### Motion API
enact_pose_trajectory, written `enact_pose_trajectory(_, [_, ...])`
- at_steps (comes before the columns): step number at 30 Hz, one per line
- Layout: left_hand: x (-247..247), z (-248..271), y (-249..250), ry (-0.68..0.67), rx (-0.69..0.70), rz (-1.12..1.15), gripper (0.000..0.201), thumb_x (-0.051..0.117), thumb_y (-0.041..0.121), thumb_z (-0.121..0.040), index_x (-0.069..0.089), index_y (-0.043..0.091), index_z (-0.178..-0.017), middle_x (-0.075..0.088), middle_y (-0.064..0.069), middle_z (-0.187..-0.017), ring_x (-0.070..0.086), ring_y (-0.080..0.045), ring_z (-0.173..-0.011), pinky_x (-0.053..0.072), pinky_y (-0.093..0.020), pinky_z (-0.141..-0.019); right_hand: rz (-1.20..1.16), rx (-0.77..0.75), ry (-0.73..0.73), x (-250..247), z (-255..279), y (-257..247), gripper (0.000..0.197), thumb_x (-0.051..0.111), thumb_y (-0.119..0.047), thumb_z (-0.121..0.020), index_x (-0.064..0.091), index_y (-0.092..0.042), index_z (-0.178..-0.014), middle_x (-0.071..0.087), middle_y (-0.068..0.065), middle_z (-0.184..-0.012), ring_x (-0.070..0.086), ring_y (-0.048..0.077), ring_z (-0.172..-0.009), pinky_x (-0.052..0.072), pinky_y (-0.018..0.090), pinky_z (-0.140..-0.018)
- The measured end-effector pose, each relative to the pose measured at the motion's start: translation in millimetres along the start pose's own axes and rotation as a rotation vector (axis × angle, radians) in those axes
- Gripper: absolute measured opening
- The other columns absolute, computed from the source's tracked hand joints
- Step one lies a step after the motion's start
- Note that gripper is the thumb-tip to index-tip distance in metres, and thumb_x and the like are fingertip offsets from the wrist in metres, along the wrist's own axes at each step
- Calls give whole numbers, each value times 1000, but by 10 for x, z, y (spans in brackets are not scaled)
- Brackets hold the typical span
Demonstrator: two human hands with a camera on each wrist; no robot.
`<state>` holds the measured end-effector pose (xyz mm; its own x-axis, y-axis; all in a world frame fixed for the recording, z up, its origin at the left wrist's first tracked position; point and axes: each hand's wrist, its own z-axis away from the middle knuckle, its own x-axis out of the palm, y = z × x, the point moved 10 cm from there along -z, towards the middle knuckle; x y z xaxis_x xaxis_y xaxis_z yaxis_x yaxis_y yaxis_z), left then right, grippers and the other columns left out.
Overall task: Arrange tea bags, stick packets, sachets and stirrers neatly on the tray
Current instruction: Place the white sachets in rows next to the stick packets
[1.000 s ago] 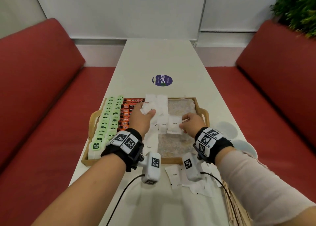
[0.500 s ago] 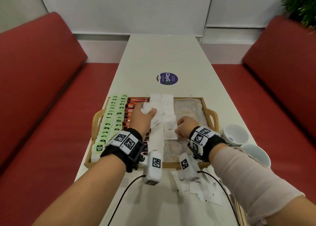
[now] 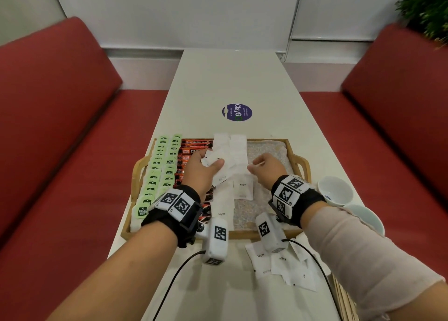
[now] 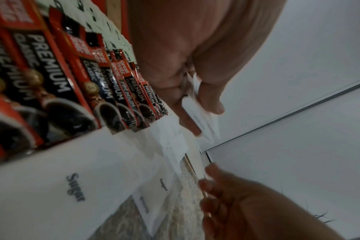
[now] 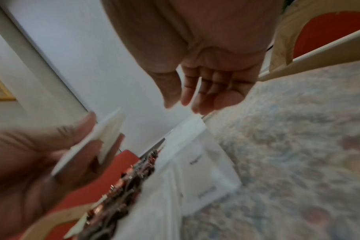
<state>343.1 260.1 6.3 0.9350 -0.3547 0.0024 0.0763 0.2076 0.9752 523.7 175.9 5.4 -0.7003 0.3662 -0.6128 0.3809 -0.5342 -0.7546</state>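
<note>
Both hands hover over the wooden tray [image 3: 298, 159]: left hand [image 3: 202, 172] pinches several white sugar sachets [image 3: 215, 161], their count unclear; right hand [image 3: 268, 169] hangs loosely curled, empty. Wooden stirrers [image 3: 344, 301] lie cut off at the worktop's right edge.

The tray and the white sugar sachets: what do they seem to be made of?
Tray: apparently light wood, matte, with pale grain visible on rim and handles; a speckled cloth-like liner lies inside. Sugar sachets: probably matte paper, since they look thin, creased and printed.
</note>
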Motion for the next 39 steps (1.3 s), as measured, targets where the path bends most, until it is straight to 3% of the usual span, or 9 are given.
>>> enact_pose_trajectory(4, [73, 95, 48, -20, 28, -9, 37, 71, 11, -83, 57, 12, -117, 68, -6, -109, 67, -25, -99, 53, -47, -90, -206, -159, -41, -38, 168, -335, 13, 59, -30, -91, 57, -18, -86, 66, -1, -79, 58, 14, -63, 47, 29, -64])
enact_pose_trajectory(10, [131, 240, 102, -24, 54, -11, 35, 74, 14, -81, 58, 13, -112, 68, -7, -107, 66, -26, -98, 53, -50, -90, -253, -120, -194, 102, 330, -352, 20, 71, -22, -84, 54, -12, -80, 67, 5, -72, 63, 16, -58, 48, 25, -53])
enact_pose_trajectory(14, [191, 308, 92, -96, 55, -22, 25, 70, 10, -84, 58, 19, -104, 69, -7, -106, 66, -27, -99, 52, -51, -91, -294, -90, -139, 25, 357, -299, 19, 68, -17, -86, 53, -13, -76, 66, 4, -69, 62, 15, -54, 47, 25, -51])
enact_pose_trajectory(18, [216, 321, 47, -139, 41, -65, 41, 69, 10, -85, 54, 12, -122, 67, -8, -115, 66, -25, -103, 51, -51, -92, -345, -78, -74, -83, 355, -295, 13, 60, -13, -91, 55, -14, -80, 66, 3, -73, 62, 15, -55, 47, 23, -51])
enact_pose_trajectory(21, [146, 286, -1, -121, 40, -81, 43, 71, 13, -83, 55, 12, -123, 66, -8, -115, 64, -26, -104, 51, -52, -92, -385, -100, -14, -180, 334, -306, 14, 55, -7, -93, 57, -16, -81, 64, 2, -71, 59, 12, -54, 45, 22, -50])
enact_pose_trajectory(25, [-42, 251, 12, -32, 47, -104, 37, 71, 15, -83, 57, 13, -117, 66, -5, -113, 64, -24, -103, 50, -49, -93, -300, -101, 92, -329, 239, -254, 15, 53, -3, -92, 63, -14, -93, 61, -3, -72, 56, 10, -54, 45, 20, -52])
enact_pose_trajectory(27, [-105, 240, 45, 5, 50, -94, 31, 68, 10, -86, 55, 16, -113, 64, -4, -114, 62, -23, -104, 49, -46, -96, -246, -78, 84, -328, 193, -198, 15, 55, -3, -91, 62, -16, -87, 61, -1, -73, 56, 11, -55, 44, 21, -53])
enact_pose_trajectory(34, [-168, 174, 71, 34, 64, -96, 28, 67, 9, -87, 53, 19, -110, 64, -4, -110, 61, -24, -103, 49, -47, -96, -1, 78, -105, -68, 179, 15, 11, 58, -3, -90, 58, -12, -85, 58, 0, -69, 55, 10, -55, 39, 17, -45])
enact_pose_trajectory(39, [-169, 130, 60, 25, 52, -101, 27, 66, 10, -87, 54, 20, -109, 64, -3, -108, 62, -24, -103, 50, -48, -95, 99, 151, -159, 74, 150, 121, 21, 60, -4, -90, 55, -15, -73, 59, 3, -70, 56, 12, -55, 41, 20, -46])
